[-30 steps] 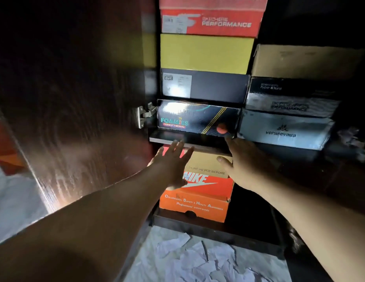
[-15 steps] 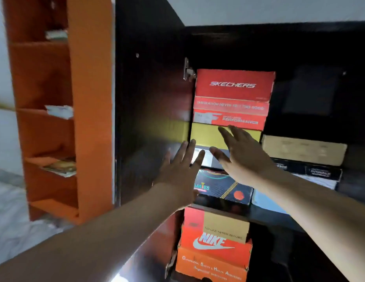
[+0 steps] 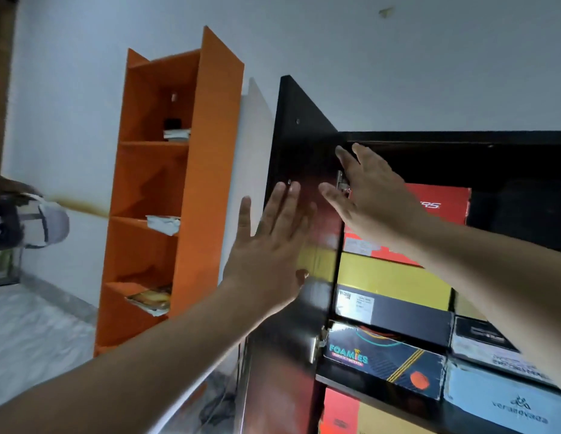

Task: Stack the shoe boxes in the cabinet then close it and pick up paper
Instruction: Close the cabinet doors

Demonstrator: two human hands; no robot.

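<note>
Orange shelf unit [image 3: 179, 183] stands just left of the open cabinet door [image 3: 301, 136]. Left hand [image 3: 270, 245] and right hand [image 3: 373, 192], fingers spread, empty, are raised before stacked shoe boxes [image 3: 395, 277] filling the cabinet [image 3: 460, 139]

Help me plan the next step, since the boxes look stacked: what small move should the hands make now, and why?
Probably swing the cabinet door shut with the left hand, which is spread open in front of its inner face. The shoe boxes already sit stacked on the shelves, the door stands wide open, and the right hand should first draw clear of the hinge.
</note>
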